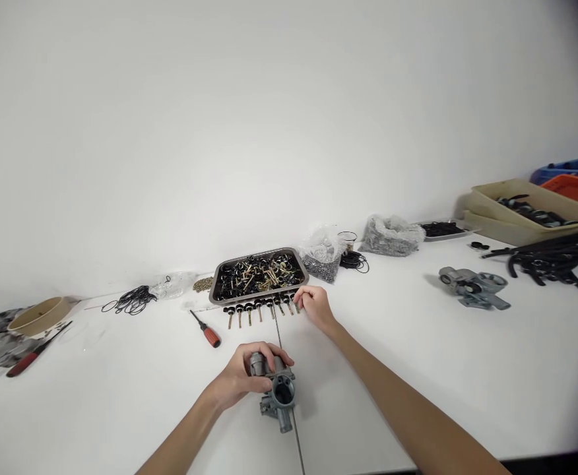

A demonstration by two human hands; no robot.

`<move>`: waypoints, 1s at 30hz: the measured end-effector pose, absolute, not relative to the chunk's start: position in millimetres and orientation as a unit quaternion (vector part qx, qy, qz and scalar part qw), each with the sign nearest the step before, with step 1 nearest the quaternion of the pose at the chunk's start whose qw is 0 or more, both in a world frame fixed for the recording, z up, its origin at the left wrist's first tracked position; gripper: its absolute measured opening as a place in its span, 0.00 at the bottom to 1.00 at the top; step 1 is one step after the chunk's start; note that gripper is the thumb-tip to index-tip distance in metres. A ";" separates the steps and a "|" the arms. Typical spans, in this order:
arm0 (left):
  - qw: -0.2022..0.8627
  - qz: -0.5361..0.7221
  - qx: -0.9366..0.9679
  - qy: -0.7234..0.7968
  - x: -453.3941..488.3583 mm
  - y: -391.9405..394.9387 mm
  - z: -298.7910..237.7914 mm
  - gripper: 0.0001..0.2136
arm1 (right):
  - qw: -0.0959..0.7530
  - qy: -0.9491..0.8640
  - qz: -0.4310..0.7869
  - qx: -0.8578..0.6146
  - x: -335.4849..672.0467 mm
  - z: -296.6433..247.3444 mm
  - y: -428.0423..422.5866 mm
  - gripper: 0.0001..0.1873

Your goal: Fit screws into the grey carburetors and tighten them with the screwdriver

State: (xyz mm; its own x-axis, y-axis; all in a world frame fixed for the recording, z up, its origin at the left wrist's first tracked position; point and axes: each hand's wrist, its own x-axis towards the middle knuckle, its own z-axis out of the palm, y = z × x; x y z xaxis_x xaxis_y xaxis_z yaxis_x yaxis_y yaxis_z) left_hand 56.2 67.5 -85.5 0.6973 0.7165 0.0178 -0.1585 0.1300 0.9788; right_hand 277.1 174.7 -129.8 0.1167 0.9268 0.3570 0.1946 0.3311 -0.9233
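Note:
My left hand (256,369) is wrapped over a grey metal carburetor body (284,390) near the front of the table, its round bore facing me. Farther forward, my right hand (313,305) has its fingers closed in a pinch at the right end of a row of black-headed brass screws (249,313). The endmost screw (297,307) shows at the fingertips. Just behind the row stands a metal tray (213,300) heaped with similar screws and black parts. A screwdriver (210,335) with a red handle lies left of the row.
Another carburetor body (477,288) sits at the right. Bags of small metal parts (392,236) and black rings (133,300) line the wall. Beige bins (511,231) and black hoses (556,257) are far right. At left lie a second screwdriver (26,361) and a beige bowl (41,316).

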 end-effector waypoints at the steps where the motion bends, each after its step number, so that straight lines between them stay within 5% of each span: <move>1: 0.713 0.296 0.590 0.236 54.1 69.0 -84.9 0.14 | 0.571 -0.582 0.321 -0.482 277.1 -129.8 174.6 0.16; 12: 0.677 0.277 0.639 0.236 24.8 85.1 -65.9 0.20 | 0.571 -0.580 0.324 -0.482 277.1 -128.9 174.1 0.15; 16: 0.476 0.365 0.680 0.422 0.1 90.8 -54.7 0.13 | 0.571 -0.578 0.328 -0.482 277.2 -128.7 174.5 0.16; 21: 0.096 0.179 0.730 0.652 -26.1 97.4 -71.2 0.18 | 0.571 -0.576 0.331 -0.482 277.6 -129.5 174.5 0.15; 30: 0.038 0.101 0.654 0.749 -67.4 86.0 -94.1 0.08 | 0.567 -0.575 0.335 -0.486 277.7 -129.2 175.1 0.15</move>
